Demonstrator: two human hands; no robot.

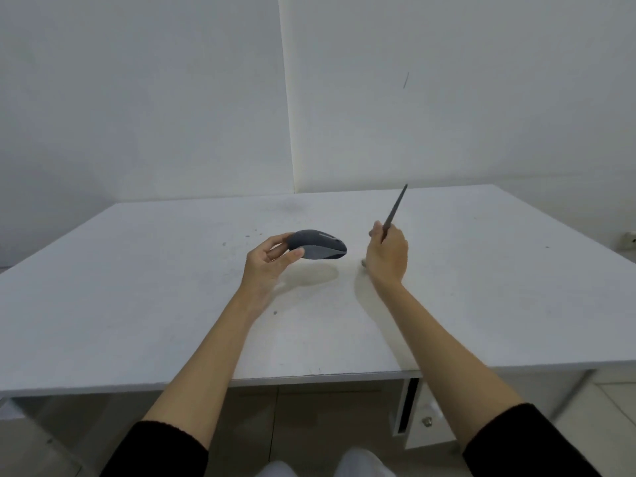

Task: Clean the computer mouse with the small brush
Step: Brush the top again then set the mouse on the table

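Observation:
A dark grey computer mouse [318,244] is held above the white table [137,304], tilted on its side. My left hand [266,263] grips its rear end between thumb and fingers. To the right, my right hand [387,254] holds the small brush [395,208] like a pen. Its thin dark handle points up and away, and the bristle end shows faintly below my palm. A gap of about a hand's width separates the brush hand from the mouse.
The table meets a white wall at the back. A few dark specks lie on the tabletop. A wall socket [628,239] sits at the far right. A drawer unit [418,413] stands under the table's front edge.

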